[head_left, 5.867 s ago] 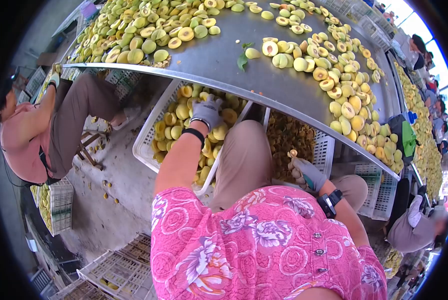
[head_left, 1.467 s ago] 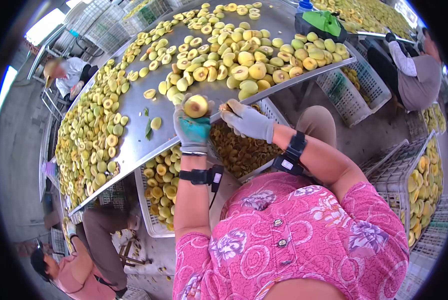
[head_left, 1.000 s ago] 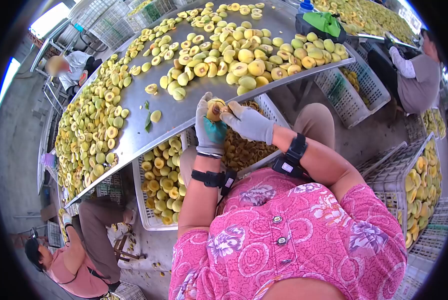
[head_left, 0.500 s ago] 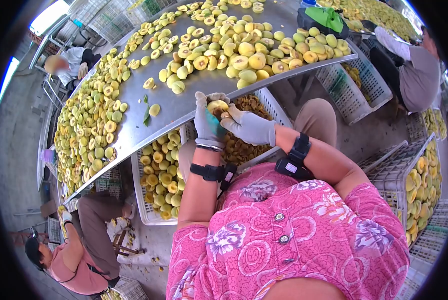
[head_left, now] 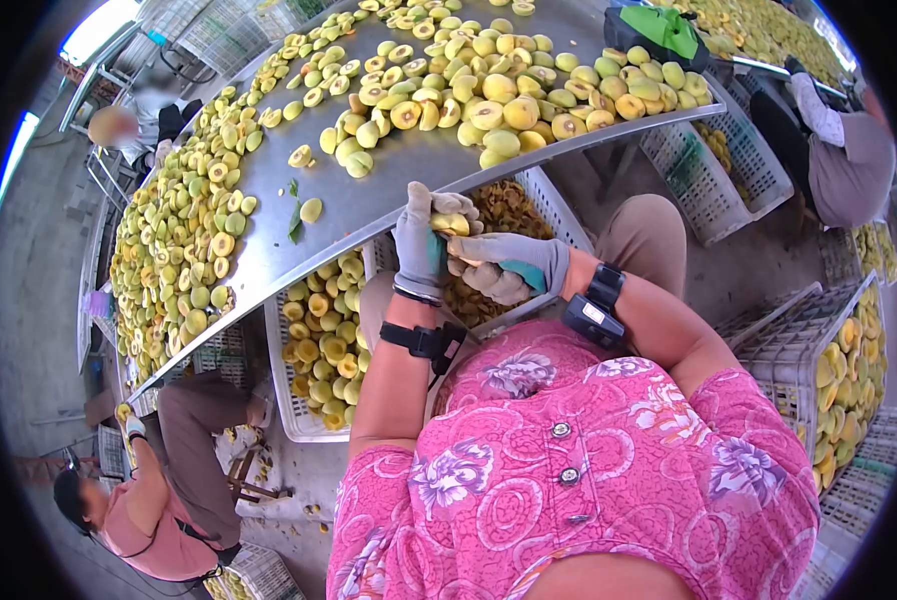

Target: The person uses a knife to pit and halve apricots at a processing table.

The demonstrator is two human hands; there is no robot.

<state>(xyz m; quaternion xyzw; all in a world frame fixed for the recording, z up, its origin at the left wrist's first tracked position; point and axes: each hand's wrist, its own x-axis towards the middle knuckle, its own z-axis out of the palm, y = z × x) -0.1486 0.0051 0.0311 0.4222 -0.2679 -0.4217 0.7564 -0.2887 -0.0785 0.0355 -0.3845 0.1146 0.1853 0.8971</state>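
My left hand [head_left: 424, 238], in a grey glove with a green palm, is closed around a yellow peach half [head_left: 451, 224] just off the table's near edge. Right beside it my right hand [head_left: 508, 266], gloved the same way, has its thumb by the fruit and its fingers curled; what they grip is hidden. Below both hands stands a white crate [head_left: 558, 215] with brown pits and scraps [head_left: 508, 210]. To its left, a second white crate [head_left: 313, 432] holds hollowed peach halves [head_left: 323, 335].
The metal table [head_left: 273, 225] bears a large heap of cut peaches [head_left: 508, 85] and another along its left side [head_left: 183, 230]. A black bag with green cloth [head_left: 658, 35] lies at its far right. Co-workers sit at left [head_left: 153, 515] and right [head_left: 843, 165]. A full crate [head_left: 783, 350] stands at right.
My right hand has turned and drawn slightly down and right from the fruit, its fingers now curled below the thumb. The left hand still holds the peach half. The view has shifted slightly.
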